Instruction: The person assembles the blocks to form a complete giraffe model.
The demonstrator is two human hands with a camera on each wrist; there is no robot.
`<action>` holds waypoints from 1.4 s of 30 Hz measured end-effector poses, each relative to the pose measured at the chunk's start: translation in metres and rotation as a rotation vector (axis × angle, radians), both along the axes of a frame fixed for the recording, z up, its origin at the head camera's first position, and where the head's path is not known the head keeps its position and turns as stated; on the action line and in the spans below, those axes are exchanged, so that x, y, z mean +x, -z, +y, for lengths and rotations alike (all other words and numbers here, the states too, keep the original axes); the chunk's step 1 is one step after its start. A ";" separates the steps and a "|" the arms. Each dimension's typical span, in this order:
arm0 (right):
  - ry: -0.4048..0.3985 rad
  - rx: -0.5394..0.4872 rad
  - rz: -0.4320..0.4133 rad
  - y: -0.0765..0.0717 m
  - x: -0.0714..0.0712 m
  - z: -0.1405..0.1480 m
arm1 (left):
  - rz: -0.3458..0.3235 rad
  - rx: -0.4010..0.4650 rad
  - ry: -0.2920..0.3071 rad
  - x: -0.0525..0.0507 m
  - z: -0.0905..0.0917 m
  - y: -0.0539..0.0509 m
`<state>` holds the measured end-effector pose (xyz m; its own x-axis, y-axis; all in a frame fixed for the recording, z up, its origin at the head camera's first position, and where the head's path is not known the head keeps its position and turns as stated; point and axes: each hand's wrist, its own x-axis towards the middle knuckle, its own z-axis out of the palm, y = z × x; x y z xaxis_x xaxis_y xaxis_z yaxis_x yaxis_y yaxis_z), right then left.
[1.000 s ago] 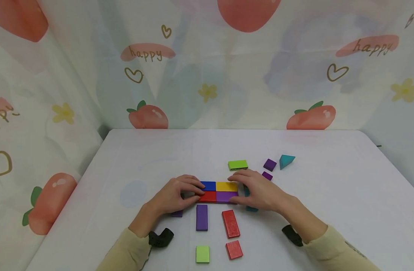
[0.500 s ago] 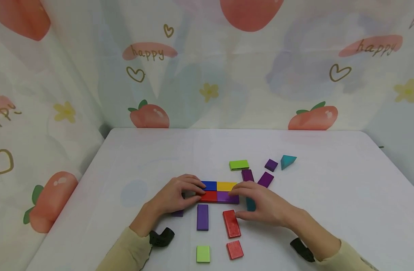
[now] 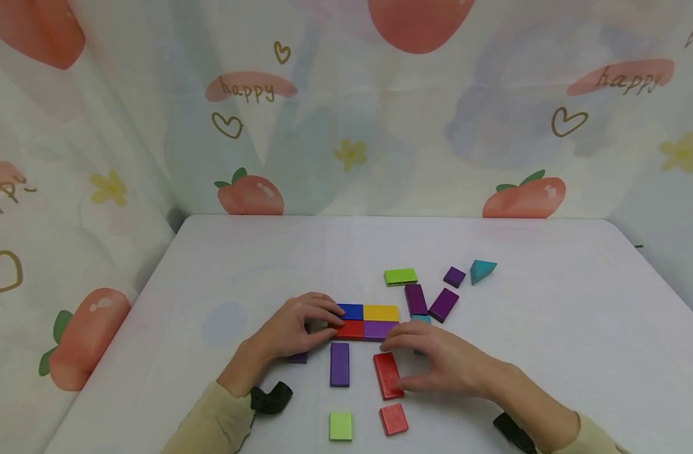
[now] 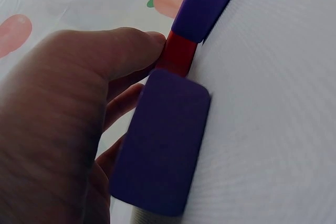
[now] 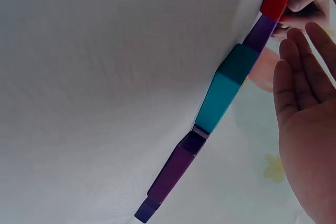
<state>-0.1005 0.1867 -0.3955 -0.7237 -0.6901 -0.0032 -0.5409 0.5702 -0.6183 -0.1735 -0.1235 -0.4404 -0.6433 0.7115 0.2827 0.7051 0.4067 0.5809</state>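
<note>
Blue [image 3: 354, 311], yellow [image 3: 381, 313], red [image 3: 354, 330] and purple [image 3: 381, 330] blocks lie together as one flat rectangle. My left hand [image 3: 292, 325] holds its left end, fingers on the blue and red blocks. In the left wrist view the thumb meets the side of the red block [image 4: 178, 53]. My right hand [image 3: 442, 353], fingers apart and holding nothing, hovers at the long red block [image 3: 387, 372]; whether the thumb touches it I cannot tell. A teal block [image 3: 422, 320] lies partly hidden behind that hand.
Nearer me lie a long purple block [image 3: 339, 364], a light green block [image 3: 340, 426] and a small red block [image 3: 394, 419]. At the back right are a green block [image 3: 400, 277], purple blocks [image 3: 416, 299] and a teal triangular block [image 3: 482, 271]. Patterned cloth [image 3: 403, 126] stands behind the table.
My right hand has left the right end of the block rectangle and come toward me and right, over the long red block. Purple blocks behind it are uncovered. My left hand stays put.
</note>
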 end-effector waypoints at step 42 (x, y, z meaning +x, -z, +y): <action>0.023 0.073 0.179 0.002 0.006 0.008 | -0.016 -0.011 -0.013 0.000 0.000 0.001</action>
<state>-0.0946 0.1943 -0.3970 -0.7326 -0.6762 0.0774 -0.6251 0.6235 -0.4695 -0.1734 -0.1238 -0.4414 -0.6571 0.7059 0.2643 0.6903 0.4227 0.5873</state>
